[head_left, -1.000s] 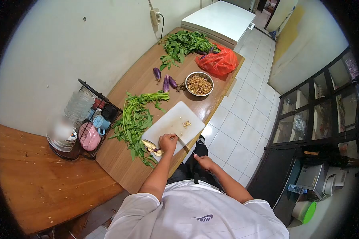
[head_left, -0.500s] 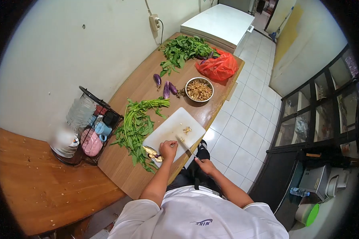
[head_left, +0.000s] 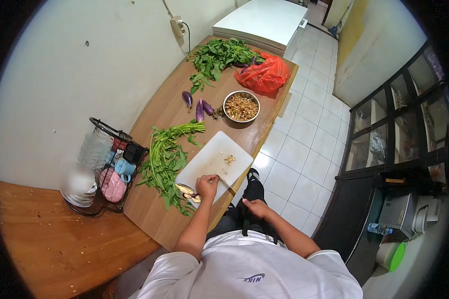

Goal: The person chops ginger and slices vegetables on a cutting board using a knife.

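Note:
A white cutting board (head_left: 212,162) lies on the wooden table. My left hand (head_left: 207,188) is closed over its near part, fingers pinched on something too small to make out. My right hand (head_left: 256,207), beyond the table edge, grips a knife (head_left: 228,185) whose blade points onto the board beside my left fingers. Small chopped pieces (head_left: 229,159) rest on the board's right half. Cut eggplant pieces (head_left: 186,190) lie at its left corner, next to my left hand. Leafy greens (head_left: 164,159) are left of the board.
Behind the board stand a metal bowl of brown pieces (head_left: 241,107), whole eggplants (head_left: 199,110), a red plastic bag (head_left: 267,74) and more greens (head_left: 217,57). At left is a dish rack (head_left: 134,169) with cups. A white chest (head_left: 262,22) adjoins the table's far end.
The view has shifted slightly, moving the table items a little left and up in the frame. Both hands keep nearly the same pose, and the knife has moved slightly against the board.

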A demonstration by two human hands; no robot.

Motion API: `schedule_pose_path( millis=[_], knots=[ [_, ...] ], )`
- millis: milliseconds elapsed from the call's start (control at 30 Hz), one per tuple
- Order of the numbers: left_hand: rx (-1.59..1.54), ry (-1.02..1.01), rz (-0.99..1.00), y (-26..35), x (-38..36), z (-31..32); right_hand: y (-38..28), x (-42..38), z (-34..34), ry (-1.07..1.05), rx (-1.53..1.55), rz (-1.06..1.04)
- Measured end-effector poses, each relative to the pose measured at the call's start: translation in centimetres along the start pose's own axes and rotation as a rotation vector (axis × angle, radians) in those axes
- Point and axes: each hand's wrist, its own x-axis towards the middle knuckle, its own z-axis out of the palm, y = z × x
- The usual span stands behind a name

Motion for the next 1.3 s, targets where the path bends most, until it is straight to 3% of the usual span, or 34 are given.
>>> schedule_pose_path(
  millis=[433, 800, 1033, 1300],
  knots=[
    [0.078, -0.081, -0.04, 0.1, 0.2, -0.2, -4.2, 1.0, -0.7, -0.14, -0.174, 0.064],
    [0.134, -0.03, -0.009, -0.8, 0.2, 0.6, -5.7, 1.2, 1.1, 0.185, -0.464, -0.079],
    [0.076, -0.052, -0.042, 0.5, -0.1, -0.1, -4.2, 0.2, 0.2, 0.224, -0.414, -0.073],
    [-0.009, -0.077, 0.068, -0.1, -0.4, -0.6, -2.3, -1.5, -1.8, 0.175, -0.357, -0.036]
  ],
)
